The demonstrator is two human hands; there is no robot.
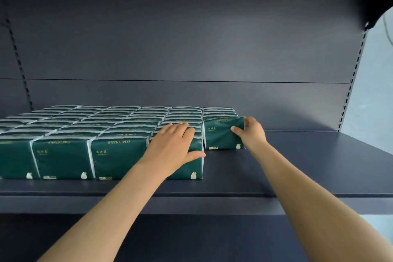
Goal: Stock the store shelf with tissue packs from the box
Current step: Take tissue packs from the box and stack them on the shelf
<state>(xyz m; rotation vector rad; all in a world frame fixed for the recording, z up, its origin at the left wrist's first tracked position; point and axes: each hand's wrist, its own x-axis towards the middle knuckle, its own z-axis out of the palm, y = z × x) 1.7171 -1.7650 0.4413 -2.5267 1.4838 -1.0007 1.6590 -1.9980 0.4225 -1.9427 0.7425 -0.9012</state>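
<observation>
Tissue packs [102,125] in dark green wrappers with white side seams stood in tight rows on the dark blue store shelf [297,166], filling its left and middle from near the front edge back toward the back panel [191,49]. Each readable front face carried the gold word "COMFORTABLE", upside down near the top edge. Below it was a small gold mark of characters too small to read, with a small white label at the lower left corner and a pale emblem at the lower right. The left hand [174,144] lay on the corner pack [192,168] at the right end of the front row, fingers stretched loosely over its top and thumb spread across its front face, not clamped round it. Just to the right, a shorter column stood set back from the front row. The right hand [251,132] pinched its front pack [219,134] at the upper right corner, thumb on the face and fingers curled behind. That pack stood upright with its lower edge at the shelf surface, directly in front of the others in its column. A slotted upright [353,74] ran up the right edge of the back panel.
</observation>
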